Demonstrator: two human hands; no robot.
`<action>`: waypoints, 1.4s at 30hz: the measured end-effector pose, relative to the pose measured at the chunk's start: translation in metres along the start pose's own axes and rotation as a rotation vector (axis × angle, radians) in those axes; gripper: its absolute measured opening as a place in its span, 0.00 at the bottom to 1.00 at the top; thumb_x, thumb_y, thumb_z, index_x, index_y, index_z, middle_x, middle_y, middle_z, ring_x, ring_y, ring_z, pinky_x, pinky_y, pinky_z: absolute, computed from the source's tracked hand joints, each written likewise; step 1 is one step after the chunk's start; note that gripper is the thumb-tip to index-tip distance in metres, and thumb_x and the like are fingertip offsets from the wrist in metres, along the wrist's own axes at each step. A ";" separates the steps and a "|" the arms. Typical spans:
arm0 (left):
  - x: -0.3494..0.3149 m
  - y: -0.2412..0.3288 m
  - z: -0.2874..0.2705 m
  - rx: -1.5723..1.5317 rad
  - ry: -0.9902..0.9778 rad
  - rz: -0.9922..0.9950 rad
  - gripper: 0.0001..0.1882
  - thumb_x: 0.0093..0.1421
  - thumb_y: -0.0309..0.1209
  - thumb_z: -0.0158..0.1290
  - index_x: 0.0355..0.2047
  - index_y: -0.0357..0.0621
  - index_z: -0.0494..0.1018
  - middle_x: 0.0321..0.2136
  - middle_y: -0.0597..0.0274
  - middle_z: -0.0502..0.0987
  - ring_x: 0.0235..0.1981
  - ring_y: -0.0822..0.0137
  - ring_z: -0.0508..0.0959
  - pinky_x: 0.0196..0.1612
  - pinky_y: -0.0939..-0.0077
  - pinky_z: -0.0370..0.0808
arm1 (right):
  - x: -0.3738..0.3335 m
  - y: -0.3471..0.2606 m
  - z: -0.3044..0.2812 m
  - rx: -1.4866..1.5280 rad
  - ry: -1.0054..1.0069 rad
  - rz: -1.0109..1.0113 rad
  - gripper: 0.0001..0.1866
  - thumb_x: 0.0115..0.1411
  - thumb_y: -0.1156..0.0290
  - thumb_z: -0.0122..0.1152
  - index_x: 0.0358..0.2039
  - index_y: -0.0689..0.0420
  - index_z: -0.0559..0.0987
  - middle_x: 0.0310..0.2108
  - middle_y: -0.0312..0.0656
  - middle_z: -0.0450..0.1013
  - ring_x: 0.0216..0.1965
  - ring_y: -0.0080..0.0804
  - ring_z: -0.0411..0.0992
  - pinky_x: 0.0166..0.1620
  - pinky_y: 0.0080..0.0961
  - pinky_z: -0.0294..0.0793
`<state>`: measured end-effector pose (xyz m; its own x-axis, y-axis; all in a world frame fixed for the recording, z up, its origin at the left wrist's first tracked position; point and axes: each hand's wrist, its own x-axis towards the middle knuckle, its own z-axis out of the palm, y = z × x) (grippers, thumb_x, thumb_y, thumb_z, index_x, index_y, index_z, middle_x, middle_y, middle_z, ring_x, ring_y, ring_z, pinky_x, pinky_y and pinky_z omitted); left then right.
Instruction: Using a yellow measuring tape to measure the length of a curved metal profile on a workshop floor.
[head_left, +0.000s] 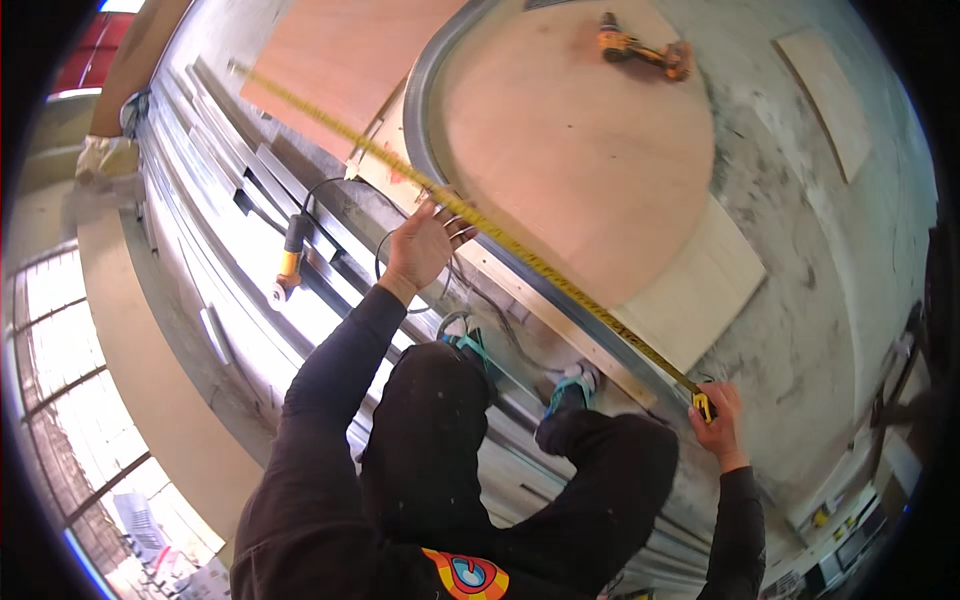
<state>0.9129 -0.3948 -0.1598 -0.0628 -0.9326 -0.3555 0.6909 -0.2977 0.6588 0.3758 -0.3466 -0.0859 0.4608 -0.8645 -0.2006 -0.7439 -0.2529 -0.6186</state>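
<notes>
We see the tape measure (540, 266) drawn out in a long straight diagonal, its yellow blade running from the right hand (718, 425) up and leftward, past the left hand (425, 245), to a free end beyond it. Our right hand is closed around the case. Our left hand is half open just below the blade, fingers parted; we cannot tell whether they touch it. Beyond the left hand lie a curved grey metal track (424, 110), a round-ended wooden board (585, 150) and, farther right, a drill (645, 52). Left of that hand is a grinder (290, 258).
</notes>
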 end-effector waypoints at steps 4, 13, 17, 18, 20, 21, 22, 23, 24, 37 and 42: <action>-0.066 0.047 0.083 -0.382 0.567 0.025 0.30 0.60 0.44 0.41 0.56 0.35 0.55 0.49 0.42 0.65 0.52 0.49 0.67 0.58 0.54 0.64 | -0.046 -0.058 -0.076 -0.017 -0.087 -0.003 0.18 0.40 0.70 0.65 0.35 0.55 0.77 0.30 0.44 0.73 0.34 0.46 0.70 0.36 0.36 0.71; -0.220 0.124 0.077 0.534 0.338 -0.127 0.11 0.60 0.29 0.47 0.42 0.41 0.71 0.34 0.57 0.75 0.36 0.62 0.74 0.41 0.70 0.73 | -0.171 -0.157 -0.192 0.002 -0.338 0.165 0.14 0.48 0.55 0.64 0.30 0.49 0.77 0.26 0.42 0.73 0.33 0.46 0.71 0.33 0.43 0.71; -0.203 0.134 0.153 0.256 0.741 -0.187 0.07 0.66 0.35 0.44 0.36 0.48 0.69 0.34 0.61 0.75 0.36 0.66 0.74 0.38 0.68 0.71 | -0.218 -0.217 -0.226 -0.045 -0.366 0.405 0.21 0.48 0.47 0.64 0.36 0.47 0.78 0.28 0.39 0.75 0.38 0.43 0.72 0.36 0.41 0.72; -0.204 0.142 0.133 0.254 0.721 -0.175 0.09 0.67 0.37 0.43 0.37 0.47 0.69 0.34 0.62 0.75 0.36 0.66 0.75 0.41 0.67 0.71 | -0.233 -0.230 -0.231 -0.064 -0.377 0.386 0.23 0.48 0.45 0.64 0.38 0.47 0.78 0.29 0.39 0.76 0.39 0.42 0.72 0.37 0.40 0.72; -0.197 0.142 0.139 0.321 0.745 -0.160 0.11 0.67 0.37 0.43 0.37 0.45 0.70 0.32 0.63 0.75 0.37 0.67 0.75 0.41 0.69 0.71 | -0.268 -0.246 -0.246 -0.088 -0.383 0.456 0.21 0.48 0.48 0.64 0.38 0.47 0.78 0.29 0.37 0.75 0.41 0.40 0.71 0.39 0.40 0.73; -0.200 0.156 0.124 0.328 0.732 -0.156 0.11 0.67 0.37 0.43 0.37 0.45 0.70 0.32 0.63 0.75 0.37 0.67 0.75 0.41 0.69 0.71 | -0.285 -0.253 -0.251 -0.109 -0.359 0.458 0.20 0.48 0.50 0.64 0.39 0.47 0.78 0.29 0.37 0.75 0.41 0.39 0.71 0.38 0.39 0.73; -0.201 0.172 0.100 0.449 0.669 -0.137 0.11 0.66 0.37 0.43 0.37 0.44 0.70 0.31 0.64 0.75 0.36 0.67 0.75 0.41 0.71 0.71 | -0.292 -0.248 -0.259 -0.142 -0.328 0.433 0.20 0.48 0.52 0.65 0.39 0.47 0.78 0.29 0.37 0.75 0.41 0.39 0.70 0.38 0.38 0.73; -0.206 0.176 0.091 0.566 0.611 -0.126 0.11 0.66 0.36 0.43 0.36 0.44 0.71 0.31 0.64 0.75 0.36 0.68 0.75 0.40 0.73 0.71 | -0.304 -0.242 -0.265 -0.153 -0.315 0.416 0.20 0.48 0.52 0.65 0.39 0.47 0.78 0.29 0.37 0.75 0.41 0.39 0.70 0.38 0.38 0.73; -0.202 0.158 0.133 0.449 0.731 -0.121 0.10 0.64 0.34 0.44 0.34 0.43 0.72 0.30 0.63 0.74 0.34 0.68 0.74 0.38 0.75 0.71 | -0.339 -0.245 -0.270 -0.168 -0.275 0.469 0.19 0.48 0.54 0.65 0.39 0.47 0.78 0.29 0.36 0.74 0.40 0.38 0.70 0.38 0.36 0.73; -0.248 0.077 0.207 0.406 0.667 -0.008 0.13 0.66 0.37 0.41 0.35 0.45 0.72 0.29 0.71 0.73 0.31 0.75 0.71 0.32 0.83 0.67 | -0.475 -0.030 -0.351 -0.213 -0.012 0.224 0.11 0.43 0.61 0.64 0.29 0.46 0.83 0.23 0.38 0.74 0.32 0.39 0.72 0.33 0.36 0.73; -0.300 -0.080 0.352 0.845 0.443 0.048 0.08 0.61 0.29 0.46 0.39 0.43 0.72 0.33 0.64 0.75 0.33 0.71 0.75 0.36 0.76 0.71 | -0.530 0.035 -0.372 -0.188 -0.127 0.268 0.11 0.43 0.60 0.63 0.29 0.47 0.83 0.23 0.40 0.75 0.31 0.41 0.73 0.33 0.35 0.74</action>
<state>0.6228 -0.1629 0.1279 0.3501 -0.8372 -0.4202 -0.0743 -0.4719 0.8785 -0.0744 -0.0587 0.2813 0.2848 -0.8531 -0.4372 -0.9172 -0.1099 -0.3830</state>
